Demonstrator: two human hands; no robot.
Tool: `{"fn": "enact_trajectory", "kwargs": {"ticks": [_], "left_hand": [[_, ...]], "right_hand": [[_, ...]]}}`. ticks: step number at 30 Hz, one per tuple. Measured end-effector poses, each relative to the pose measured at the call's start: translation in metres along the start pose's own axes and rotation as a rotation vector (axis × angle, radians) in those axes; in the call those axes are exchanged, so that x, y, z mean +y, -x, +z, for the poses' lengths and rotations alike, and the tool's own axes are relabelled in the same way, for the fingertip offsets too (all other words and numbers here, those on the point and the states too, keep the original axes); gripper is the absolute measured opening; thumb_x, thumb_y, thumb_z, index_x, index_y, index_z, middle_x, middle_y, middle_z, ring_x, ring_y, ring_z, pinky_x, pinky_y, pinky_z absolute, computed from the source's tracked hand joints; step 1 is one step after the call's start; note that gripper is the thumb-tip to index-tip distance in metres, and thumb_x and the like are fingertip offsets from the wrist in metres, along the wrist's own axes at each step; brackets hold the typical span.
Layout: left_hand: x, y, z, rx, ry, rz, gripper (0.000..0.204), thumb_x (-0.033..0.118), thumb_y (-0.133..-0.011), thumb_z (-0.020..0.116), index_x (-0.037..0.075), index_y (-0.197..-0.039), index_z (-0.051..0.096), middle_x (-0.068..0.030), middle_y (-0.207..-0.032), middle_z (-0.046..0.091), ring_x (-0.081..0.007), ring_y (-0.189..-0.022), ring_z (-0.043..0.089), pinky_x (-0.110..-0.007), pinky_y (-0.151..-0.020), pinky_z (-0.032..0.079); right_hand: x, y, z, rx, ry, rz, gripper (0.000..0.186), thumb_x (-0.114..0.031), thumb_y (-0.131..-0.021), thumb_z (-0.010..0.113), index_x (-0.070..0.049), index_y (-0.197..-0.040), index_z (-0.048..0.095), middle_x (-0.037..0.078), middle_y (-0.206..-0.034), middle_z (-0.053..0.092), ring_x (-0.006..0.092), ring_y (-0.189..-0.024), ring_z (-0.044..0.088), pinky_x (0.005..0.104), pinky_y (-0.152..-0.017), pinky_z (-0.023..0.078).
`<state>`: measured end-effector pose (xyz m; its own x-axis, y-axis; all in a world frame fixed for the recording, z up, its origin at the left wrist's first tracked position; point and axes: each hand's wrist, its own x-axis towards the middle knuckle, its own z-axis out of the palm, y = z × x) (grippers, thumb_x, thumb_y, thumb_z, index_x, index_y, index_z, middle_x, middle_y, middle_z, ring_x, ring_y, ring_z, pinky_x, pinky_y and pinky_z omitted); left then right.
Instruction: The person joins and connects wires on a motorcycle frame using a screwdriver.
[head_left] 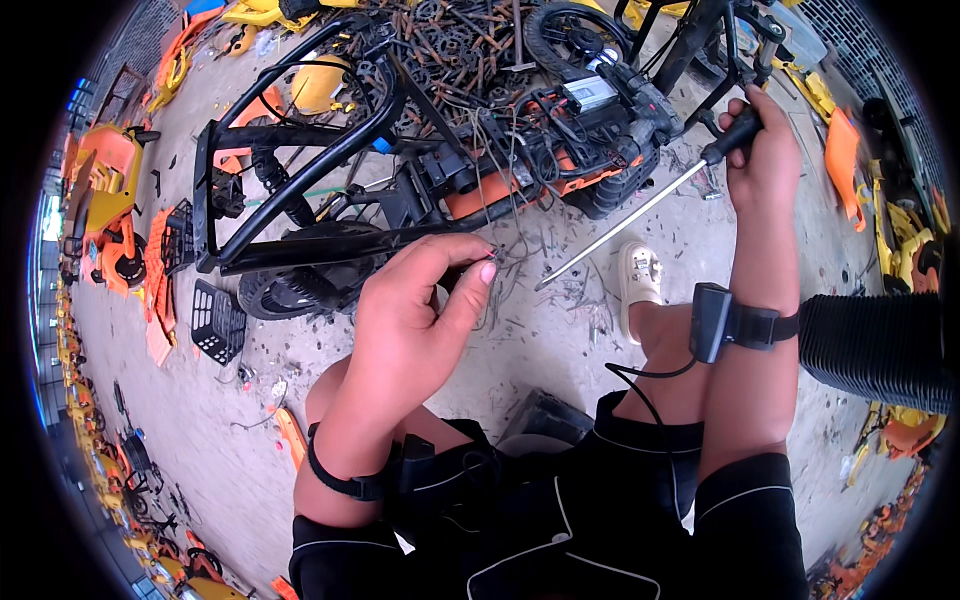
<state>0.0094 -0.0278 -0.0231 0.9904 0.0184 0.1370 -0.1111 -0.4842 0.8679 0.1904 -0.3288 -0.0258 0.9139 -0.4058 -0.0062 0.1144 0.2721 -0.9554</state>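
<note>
My right hand [765, 160] is closed around the black handle of a long screwdriver [630, 220]. Its thin metal shaft slants down and left, with the tip in front of the partly stripped vehicle. My left hand [415, 310] has thumb and forefinger pressed together on something small and dark, too little to name. Just beyond that hand lies the vehicle's black tubular frame [320, 250], with a rear tyre [268, 292] below it. Loose wires, orange body parts [480, 198] and a silver box [592, 94] show toward its front end.
A heap of rusty metal parts [450, 50] lies behind the vehicle. On the left are a black basket [217, 320] and stacked orange and yellow panels [110, 200]. A black ribbed tube [870, 345] stands at the right, near an orange panel [843, 165]. Scraps litter the concrete floor.
</note>
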Motion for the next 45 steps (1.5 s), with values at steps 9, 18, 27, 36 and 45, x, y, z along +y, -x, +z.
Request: {"fn": "enact_trajectory", "kwargs": {"ticks": [9, 18, 27, 36, 45], "left_hand": [[0.003, -0.001, 0.0, -0.056, -0.015, 0.039, 0.014, 0.007, -0.088, 0.069, 0.004, -0.101, 0.067, -0.0073, -0.09, 0.068, -0.0156, -0.066, 0.057, -0.027, -0.053, 0.042], [0.008, -0.002, 0.002, -0.102, -0.027, 0.082, 0.014, 0.007, -0.088, 0.07, 0.002, -0.1, 0.067, -0.0082, -0.089, 0.068, -0.0183, -0.074, 0.062, -0.028, -0.062, 0.047], [0.007, -0.001, 0.003, -0.087, -0.033, 0.099, 0.014, 0.007, -0.087, 0.07, 0.003, -0.1, 0.067, -0.0088, -0.089, 0.068, -0.0208, -0.072, 0.062, -0.029, -0.057, 0.046], [0.007, -0.002, 0.004, -0.077, -0.039, 0.104, 0.012, 0.009, -0.089, 0.069, 0.004, -0.1, 0.067, -0.0086, -0.086, 0.068, -0.0205, -0.071, 0.062, -0.029, -0.056, 0.046], [0.006, -0.001, 0.006, -0.016, -0.031, 0.092, 0.012, 0.011, -0.088, 0.07, 0.005, -0.098, 0.068, -0.0076, -0.088, 0.069, -0.0183, -0.067, 0.061, -0.028, -0.053, 0.045]], "right_hand": [[0.008, -0.02, -0.018, 0.096, -0.173, 0.209, 0.024, -0.013, -0.091, 0.064, 0.004, -0.106, 0.054, 0.017, -0.091, 0.064, 0.0217, -0.069, 0.063, 0.0244, -0.038, 0.033], [0.006, -0.015, -0.015, 0.11, -0.139, 0.19, 0.025, -0.013, -0.092, 0.064, 0.005, -0.105, 0.054, 0.018, -0.091, 0.063, 0.021, -0.068, 0.063, 0.0248, -0.038, 0.032], [0.003, -0.013, -0.018, 0.11, -0.188, 0.146, 0.024, -0.012, -0.091, 0.06, 0.003, -0.107, 0.052, 0.016, -0.088, 0.062, 0.0217, -0.069, 0.063, 0.0244, -0.04, 0.033], [-0.006, -0.008, -0.026, -0.176, -0.517, 0.03, 0.025, -0.011, -0.084, 0.049, 0.003, -0.105, 0.047, 0.012, -0.095, 0.051, 0.0201, -0.077, 0.049, 0.0289, -0.062, 0.038], [-0.034, 0.014, -0.026, -0.368, -0.537, -0.296, 0.035, -0.014, -0.083, 0.056, 0.003, -0.114, 0.051, 0.014, -0.099, 0.052, 0.022, -0.087, 0.047, 0.0349, -0.076, 0.038]]}}
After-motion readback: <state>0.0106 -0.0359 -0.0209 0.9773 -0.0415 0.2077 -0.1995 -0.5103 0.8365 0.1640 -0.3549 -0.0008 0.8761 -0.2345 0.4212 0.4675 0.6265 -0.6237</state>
